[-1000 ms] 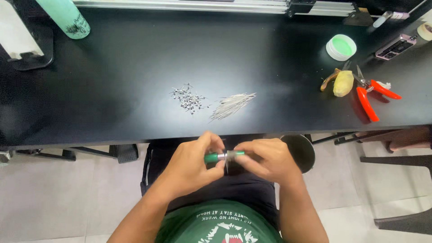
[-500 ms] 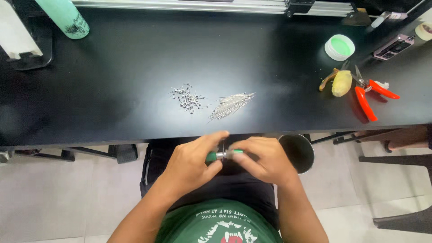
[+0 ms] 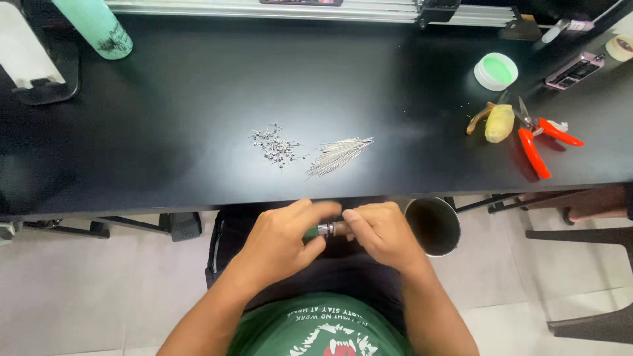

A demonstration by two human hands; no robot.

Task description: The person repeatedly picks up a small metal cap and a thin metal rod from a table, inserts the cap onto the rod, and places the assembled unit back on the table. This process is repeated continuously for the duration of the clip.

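Going left to right from my feed: far left there's a white stand on a dark base (image 3: 30, 62), then a mint-green bottle (image 3: 99, 26) up at the back edge of the black counter (image 3: 165, 99). Nothing near those is being touched.

Middle of the counter has two little heaps sitting just beside each other: a pile of small metal bits (image 3: 275, 145) and a fan of thin metal pins (image 3: 339, 155). Both look undisturbed, well apart from the hands.

The action is below the counter edge, over the lap. The left hand (image 3: 283, 242) is clenched around a small green tool (image 3: 311, 233), with a silver collar and a brownish tip poking out to the right. The right hand (image 3: 382, 234) is pinched on that tip end with thumb and fingers. Can't tell whether a pin or bit is already in there, too small and covered by fingers.

Just right of the hands sits a round metal cup (image 3: 434, 225), dark inside, can't see contents.

Far right on the counter: a white tub with green stuff (image 3: 496, 70), a yellow lump (image 3: 499, 122), and red-handled cutters (image 3: 541, 142).

My read: early days. Both heaps look full and I see no finished pieces set out anywhere, so nearly everything seems left to do.
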